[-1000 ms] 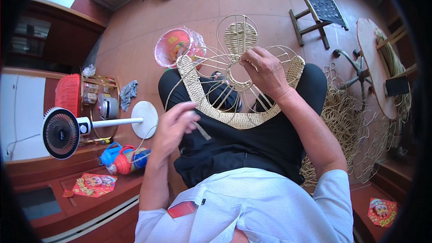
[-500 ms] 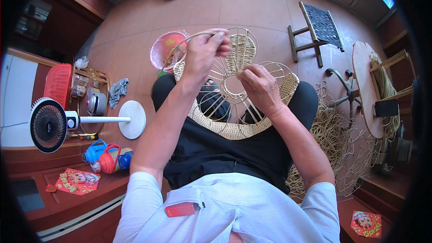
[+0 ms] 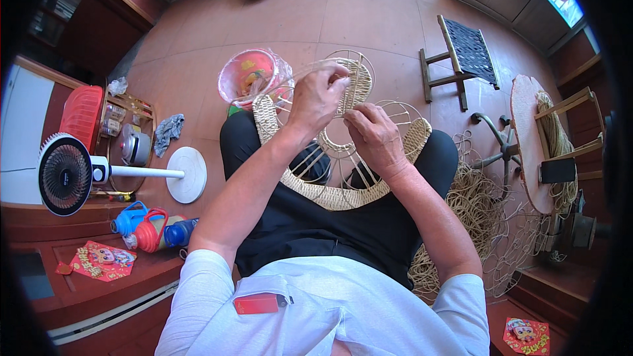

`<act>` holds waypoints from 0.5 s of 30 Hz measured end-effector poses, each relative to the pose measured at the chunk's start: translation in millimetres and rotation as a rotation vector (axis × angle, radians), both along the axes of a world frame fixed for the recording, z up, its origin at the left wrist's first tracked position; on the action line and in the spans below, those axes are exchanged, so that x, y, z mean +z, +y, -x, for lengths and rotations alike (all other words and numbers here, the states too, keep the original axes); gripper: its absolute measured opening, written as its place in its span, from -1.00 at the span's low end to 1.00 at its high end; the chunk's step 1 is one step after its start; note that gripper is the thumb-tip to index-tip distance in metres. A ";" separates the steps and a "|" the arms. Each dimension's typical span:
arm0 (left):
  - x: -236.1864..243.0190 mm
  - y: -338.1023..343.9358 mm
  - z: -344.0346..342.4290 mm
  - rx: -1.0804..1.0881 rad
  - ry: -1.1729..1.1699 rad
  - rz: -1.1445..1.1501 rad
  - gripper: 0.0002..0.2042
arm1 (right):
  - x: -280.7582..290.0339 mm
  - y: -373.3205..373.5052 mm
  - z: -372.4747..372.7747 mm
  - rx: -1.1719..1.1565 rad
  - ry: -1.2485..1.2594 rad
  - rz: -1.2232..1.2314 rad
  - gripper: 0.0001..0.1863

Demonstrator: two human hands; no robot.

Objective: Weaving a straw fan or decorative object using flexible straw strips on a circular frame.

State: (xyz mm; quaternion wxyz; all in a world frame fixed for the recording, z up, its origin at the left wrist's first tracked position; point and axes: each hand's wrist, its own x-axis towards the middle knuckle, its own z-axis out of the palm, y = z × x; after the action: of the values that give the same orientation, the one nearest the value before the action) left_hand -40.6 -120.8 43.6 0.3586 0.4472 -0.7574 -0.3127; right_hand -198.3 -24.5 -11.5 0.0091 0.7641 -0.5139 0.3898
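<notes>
Across my knees lies a round wire frame with its outer rim (image 3: 336, 199) wrapped in pale straw-coloured cord. Thin spokes run inward from it to a small wrapped ring (image 3: 328, 142). Beyond the ring, a petal-shaped loop (image 3: 360, 86) is partly filled with tight cord weaving. My left hand (image 3: 316, 100) is closed above the frame, its fingertips pinching a strand of cord (image 3: 310, 66) that arcs off to the left, slightly blurred. Close beside it, my right hand (image 3: 376, 133) pinches at the base of the petal, by the ring; its fingertips hide what they grip.
Loose cord (image 3: 465, 214) lies heaped on the floor to the right, near a wheeled chair base (image 3: 506, 151). A pink basin (image 3: 247, 72) stands ahead left, a folding stool (image 3: 461, 59) ahead right. At left are a fan (image 3: 145, 171) and jugs (image 3: 148, 232).
My left hand has come down and to the right, closer to my right hand, bringing the cord strand with it. My right hand keeps its place at the ring. The whole view has shifted slightly.
</notes>
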 end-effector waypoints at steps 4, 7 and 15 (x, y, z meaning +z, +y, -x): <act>-10.7 26.5 -11.0 0.012 0.195 -0.280 -0.55 | 1.7 0.8 3.0 0.013 -0.014 -0.032 -0.76; -19.4 40.8 -14.2 0.003 0.239 -0.323 -0.42 | 3.9 -1.2 0.6 0.025 -0.023 -0.023 -0.77; -40.9 46.0 -10.1 0.022 0.261 -0.341 -0.18 | 2.7 1.1 -4.2 -0.021 -0.097 -0.059 -0.79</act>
State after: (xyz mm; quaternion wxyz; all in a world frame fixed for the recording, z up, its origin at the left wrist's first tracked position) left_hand -30.5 -74.8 2.6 0.3760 0.4653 -0.6358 -0.4878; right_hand -194.1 -23.5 -8.8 -0.0341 0.7389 -0.5329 0.4110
